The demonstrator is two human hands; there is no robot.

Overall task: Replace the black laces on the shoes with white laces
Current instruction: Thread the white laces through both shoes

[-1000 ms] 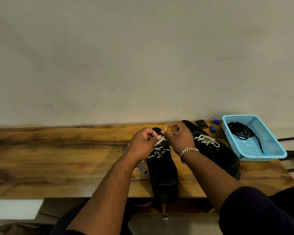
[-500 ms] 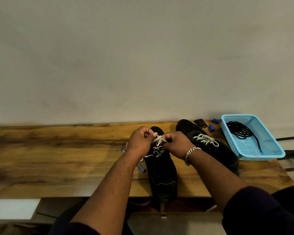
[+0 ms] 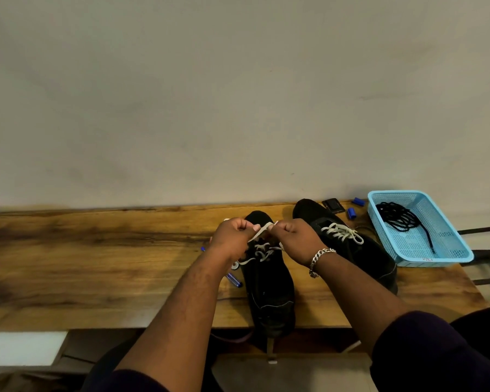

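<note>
Pinching white lace (image 3: 262, 231) (both hands (image 3: 232, 239)) over shoe (image 3: 269, 287).

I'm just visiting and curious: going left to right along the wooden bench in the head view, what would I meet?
Blue pen → shoe being laced → second shoe with white lace → blue basket holding black laces.

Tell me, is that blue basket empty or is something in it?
Not empty. The blue basket holds a tangle of black laces lying loose on its floor, one end trailing toward its near wall.
</note>
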